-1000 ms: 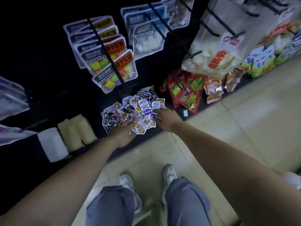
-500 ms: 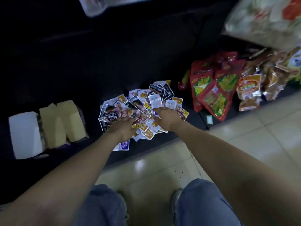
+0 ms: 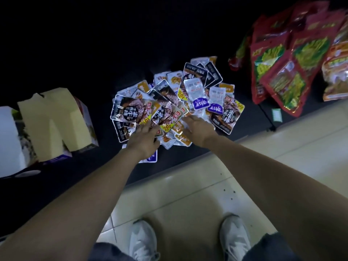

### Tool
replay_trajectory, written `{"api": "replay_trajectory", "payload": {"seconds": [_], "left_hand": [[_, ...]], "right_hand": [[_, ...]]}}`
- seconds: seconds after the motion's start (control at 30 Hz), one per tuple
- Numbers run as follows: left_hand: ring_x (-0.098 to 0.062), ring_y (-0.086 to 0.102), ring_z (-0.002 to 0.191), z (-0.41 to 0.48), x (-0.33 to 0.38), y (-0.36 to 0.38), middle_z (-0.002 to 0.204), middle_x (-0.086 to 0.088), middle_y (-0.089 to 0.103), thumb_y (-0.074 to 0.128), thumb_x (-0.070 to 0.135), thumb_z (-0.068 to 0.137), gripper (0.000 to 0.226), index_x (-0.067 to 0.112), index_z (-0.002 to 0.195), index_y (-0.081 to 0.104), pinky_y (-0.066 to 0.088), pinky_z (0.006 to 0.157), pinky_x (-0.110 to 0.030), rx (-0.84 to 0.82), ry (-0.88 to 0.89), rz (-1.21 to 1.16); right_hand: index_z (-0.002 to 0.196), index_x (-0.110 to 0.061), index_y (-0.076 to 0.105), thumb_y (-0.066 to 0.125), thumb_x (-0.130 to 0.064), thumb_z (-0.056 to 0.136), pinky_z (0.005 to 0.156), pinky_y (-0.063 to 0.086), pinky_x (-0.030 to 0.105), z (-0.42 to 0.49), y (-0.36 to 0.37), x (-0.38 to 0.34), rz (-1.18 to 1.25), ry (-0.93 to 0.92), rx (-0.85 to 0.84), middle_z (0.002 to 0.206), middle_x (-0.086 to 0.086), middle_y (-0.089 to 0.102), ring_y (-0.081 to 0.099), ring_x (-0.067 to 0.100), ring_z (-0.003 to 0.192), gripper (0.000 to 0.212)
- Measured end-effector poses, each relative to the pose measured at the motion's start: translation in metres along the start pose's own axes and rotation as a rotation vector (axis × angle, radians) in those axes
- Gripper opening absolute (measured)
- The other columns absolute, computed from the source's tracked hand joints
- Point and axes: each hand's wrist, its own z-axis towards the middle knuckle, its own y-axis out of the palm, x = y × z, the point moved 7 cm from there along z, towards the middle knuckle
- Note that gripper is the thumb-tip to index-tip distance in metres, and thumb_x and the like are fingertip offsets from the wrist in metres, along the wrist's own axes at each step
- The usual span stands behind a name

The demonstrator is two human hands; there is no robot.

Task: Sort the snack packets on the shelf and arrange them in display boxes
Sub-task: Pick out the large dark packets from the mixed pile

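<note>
Two bare arms are reaching down from the bottom corners toward a dark low shelf (image 3: pixel 94 44), which is filling the upper part of the view. Pale floor (image 3: pixel 188 194) tiles are running along the shelf's front edge. At the left of the shelf, display boxes (image 3: pixel 52 119) with yellowish flaps are standing open, and a white box (image 3: pixel 7 138) is sitting just beside them. At the right, red bags (image 3: pixel 282 76) printed with green are leaning on one another in a heap.

Between the boxes and the bags, the packets (image 3: pixel 197 91) are lying in a loose, overlapping pile near the shelf's front edge: dark ones, clear ones with purple labels, and small orange-cornered ones. The left hand (image 3: pixel 144 141) is resting on the near left side of the pile, its fingers straight and spread over a dark packet (image 3: pixel 131 110). The right hand (image 3: pixel 199 129) is touching the near middle of the pile, its fingers pointing in among the packets; whether it is pinching one I cannot tell.

Grey shoes (image 3: pixel 144 240) are standing on the floor below. A small green tag (image 3: pixel 276 115) is sitting on the shelf edge near the bags.
</note>
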Motion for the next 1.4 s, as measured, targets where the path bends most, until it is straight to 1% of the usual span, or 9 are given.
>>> {"api": "replay_trajectory", "payload": {"seconds": [0.17, 0.3, 0.5, 0.67, 0.8, 0.93, 1.13, 1.27, 1.4], "left_hand": [[-0.024, -0.017, 0.147, 0.021, -0.018, 0.010, 0.159, 0.000, -0.024, 0.037, 0.039, 0.101, 0.069, 0.028, 0.154, -0.006, 0.005, 0.118, -0.047, 0.074, -0.030, -0.040], [-0.023, -0.012, 0.148, 0.029, -0.021, 0.015, 0.159, 0.003, -0.021, 0.039, 0.035, 0.101, 0.066, 0.026, 0.155, 0.000, 0.008, 0.118, -0.046, 0.112, -0.036, -0.107], [-0.025, 0.001, 0.149, 0.029, -0.024, 0.015, 0.162, 0.001, -0.007, 0.041, 0.029, 0.101, 0.061, 0.022, 0.154, 0.013, 0.015, 0.117, -0.042, 0.235, 0.024, -0.130], [-0.026, 0.006, 0.148, 0.016, -0.020, 0.021, 0.162, 0.001, 0.000, 0.047, 0.024, 0.099, 0.062, 0.029, 0.153, 0.017, 0.020, 0.117, -0.045, 0.218, 0.100, -0.168], [-0.025, 0.005, 0.148, -0.001, -0.018, 0.024, 0.162, 0.004, -0.003, 0.047, 0.023, 0.099, 0.063, 0.030, 0.153, 0.016, 0.013, 0.119, -0.037, 0.125, 0.093, -0.200], [-0.024, 0.010, 0.148, -0.022, -0.019, 0.014, 0.162, -0.001, 0.004, 0.049, 0.022, 0.099, 0.058, 0.023, 0.152, 0.025, 0.016, 0.118, -0.031, 0.110, 0.061, -0.296], [-0.025, 0.010, 0.148, -0.059, -0.011, -0.028, 0.162, -0.003, 0.007, 0.051, 0.031, 0.098, 0.065, 0.022, 0.154, 0.018, 0.014, 0.119, -0.035, 0.263, 0.116, -0.352], [-0.021, 0.009, 0.148, -0.081, -0.009, -0.043, 0.162, 0.001, 0.009, 0.065, 0.045, 0.087, 0.084, 0.028, 0.154, 0.017, 0.015, 0.120, -0.041, 0.273, 0.225, -0.354], [-0.025, 0.047, 0.127, -0.088, -0.030, -0.026, 0.136, -0.007, 0.054, 0.078, 0.046, 0.074, 0.070, 0.022, 0.135, 0.052, 0.039, 0.103, -0.037, 0.089, 0.146, -0.460]], "right_hand": [[0.154, -0.022, 0.015, 0.045, -0.032, 0.100, 0.112, 0.034, 0.044, 0.029, 0.006, 0.010, 0.357, 0.104, 0.176, 0.162, 0.009, 0.005, 0.030, 0.032, 0.142, 0.062], [0.151, -0.011, 0.021, 0.057, -0.035, 0.095, 0.109, 0.037, 0.039, 0.047, -0.001, 0.013, 0.439, 0.183, 0.346, 0.153, 0.014, 0.026, 0.032, 0.029, 0.138, 0.071], [0.122, -0.004, 0.054, 0.073, -0.027, 0.084, 0.075, 0.049, 0.032, 0.060, 0.007, 0.006, 0.612, 0.322, 0.415, 0.108, 0.010, 0.061, 0.060, 0.026, 0.095, 0.048], [0.133, -0.005, 0.045, 0.052, -0.013, 0.098, 0.046, 0.037, 0.013, 0.041, 0.008, 0.013, 0.809, 0.317, 0.438, 0.079, -0.005, 0.052, 0.047, 0.012, 0.060, 0.037], [0.135, -0.010, 0.050, 0.050, -0.015, 0.099, 0.079, 0.055, 0.039, 0.007, -0.009, 0.017, 0.814, 0.298, 0.510, 0.110, 0.016, 0.064, 0.063, 0.032, 0.089, 0.036], [0.136, -0.009, 0.051, 0.054, -0.027, 0.098, 0.083, 0.047, 0.027, -0.032, -0.032, 0.022, 0.812, 0.274, 0.561, 0.116, 0.006, 0.062, 0.061, 0.021, 0.100, 0.042], [0.103, -0.017, 0.065, 0.064, -0.018, 0.092, 0.074, 0.044, 0.026, -0.062, -0.034, 0.006, 0.821, 0.177, 0.246, 0.109, 0.011, 0.066, 0.060, 0.021, 0.087, 0.010], [0.121, -0.014, 0.063, 0.072, -0.028, 0.086, 0.104, 0.040, 0.031, -0.071, -0.019, -0.038, 0.705, 0.083, -0.086, 0.128, 0.004, 0.061, 0.056, 0.018, 0.117, 0.039], [0.115, -0.008, 0.066, 0.078, -0.030, 0.080, 0.097, 0.044, 0.032, -0.070, -0.022, -0.083, 0.645, -0.010, -0.164, 0.117, 0.006, 0.068, 0.062, 0.014, 0.104, 0.043]]}}
